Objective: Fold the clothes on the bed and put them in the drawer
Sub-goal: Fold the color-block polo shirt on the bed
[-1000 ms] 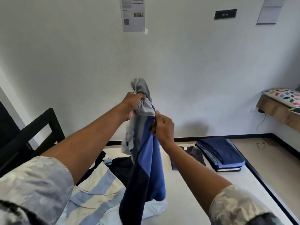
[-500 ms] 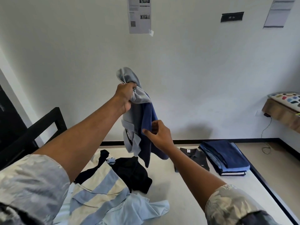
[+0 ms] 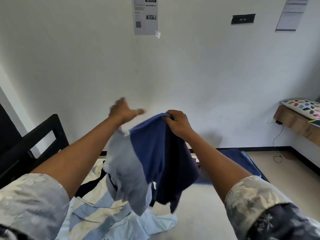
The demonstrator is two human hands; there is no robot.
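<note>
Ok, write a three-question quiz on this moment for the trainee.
1. True or false: the left hand grips the blue-and-grey shirt.
2. The right hand grips the shirt by: A its grey part, B its blue top edge, C its navy hem?
3. Fill in: the patterned pillow lies on a wooden ____.
Key: 1 false, its fingers are spread open; 2 B; 3 shelf.

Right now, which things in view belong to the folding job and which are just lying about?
Job: blue and grey shirt, pinched by the right hand, left hand open beside it; striped shirt, pale blue shirt and folded blue pile on the bed.
Lying about: patterned pillow, wooden shelf, wall notice, cable.
</note>
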